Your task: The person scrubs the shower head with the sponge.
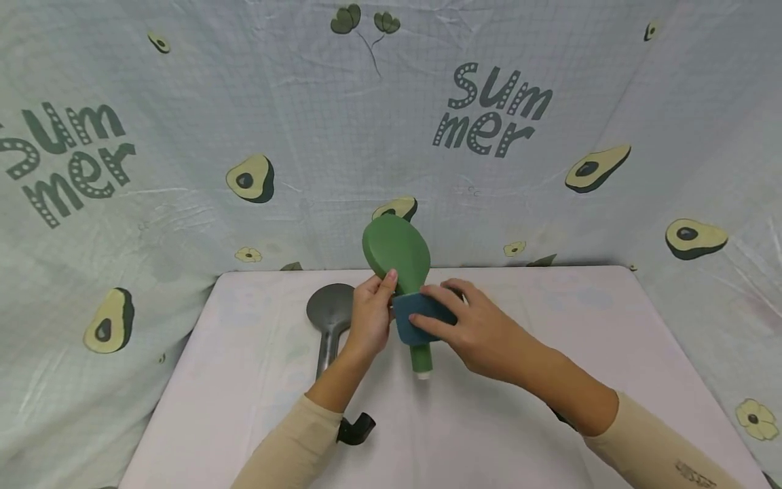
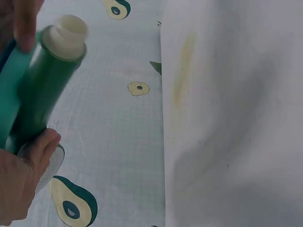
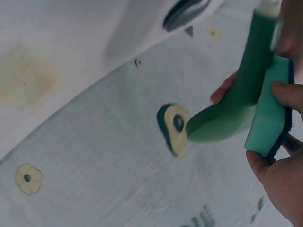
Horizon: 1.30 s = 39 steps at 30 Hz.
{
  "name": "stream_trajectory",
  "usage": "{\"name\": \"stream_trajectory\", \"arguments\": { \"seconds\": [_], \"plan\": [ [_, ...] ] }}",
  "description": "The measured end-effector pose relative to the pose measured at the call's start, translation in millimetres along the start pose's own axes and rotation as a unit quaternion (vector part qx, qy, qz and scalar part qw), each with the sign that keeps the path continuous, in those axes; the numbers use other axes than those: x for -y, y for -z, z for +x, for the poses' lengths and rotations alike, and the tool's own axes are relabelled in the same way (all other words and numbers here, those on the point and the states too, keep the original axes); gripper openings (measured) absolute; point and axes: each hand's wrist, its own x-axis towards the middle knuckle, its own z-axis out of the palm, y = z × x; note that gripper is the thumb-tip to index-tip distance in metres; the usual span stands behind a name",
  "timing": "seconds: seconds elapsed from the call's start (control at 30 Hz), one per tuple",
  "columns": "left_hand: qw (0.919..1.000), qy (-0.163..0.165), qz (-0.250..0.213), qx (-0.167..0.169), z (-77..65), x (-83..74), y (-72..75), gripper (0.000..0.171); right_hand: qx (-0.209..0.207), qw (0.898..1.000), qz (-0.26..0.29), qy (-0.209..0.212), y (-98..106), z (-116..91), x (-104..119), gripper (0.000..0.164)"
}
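Note:
A green shower head point(image 1: 397, 251) with a pale threaded handle end point(image 2: 68, 35) is held up over the table, its round head toward the back. My left hand point(image 1: 370, 316) grips it around the neck, thumb along its side. A two-layer sponge point(image 1: 421, 316), teal with a dark blue scouring side point(image 3: 288, 101), lies against the green handle. My right hand point(image 1: 482, 333) pinches this sponge between thumb and fingers. In the right wrist view, the sponge's teal face is alongside the handle. The sponge covers part of the handle in the head view.
Left of my hands, a dark grey round-headed handled piece point(image 1: 330, 309) lies on the white-covered table point(image 1: 501, 435), partly hidden by my left forearm. A black bent end point(image 1: 357, 429) shows below that forearm. A printed cloth point(image 1: 330, 136) hangs behind the table.

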Motion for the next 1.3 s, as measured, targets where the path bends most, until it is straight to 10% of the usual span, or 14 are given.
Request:
{"name": "stream_trajectory", "arguments": {
  "seconds": [0.23, 0.63, 0.93, 1.1, 1.3],
  "plan": [
    [0.9983, -0.033, 0.044, 0.018, 2.2, -1.0, 3.1, 0.038, 0.055, 0.995, -0.028, 0.083, 6, -12, 27, 0.060],
    [0.9995, -0.028, 0.014, 0.001, 1.1, -5.4, 2.9, 0.040, 0.002, 1.000, -0.017, -0.012, 6, 10, -1, 0.056],
    [0.9995, -0.026, -0.005, -0.015, 2.4, -4.5, 4.3, 0.043, -0.021, 0.990, 0.135, 0.042, -13, -26, 18, 0.063],
    [0.9974, -0.047, -0.049, -0.025, 3.0, -2.0, -1.3, 0.043, -0.060, 0.973, 0.211, -0.070, -21, -29, 22, 0.060],
    [0.9926, -0.071, -0.092, -0.037, -0.3, 0.4, -9.4, 0.039, -0.079, 0.921, 0.290, -0.248, -23, -4, 14, 0.067]
  ]
}}
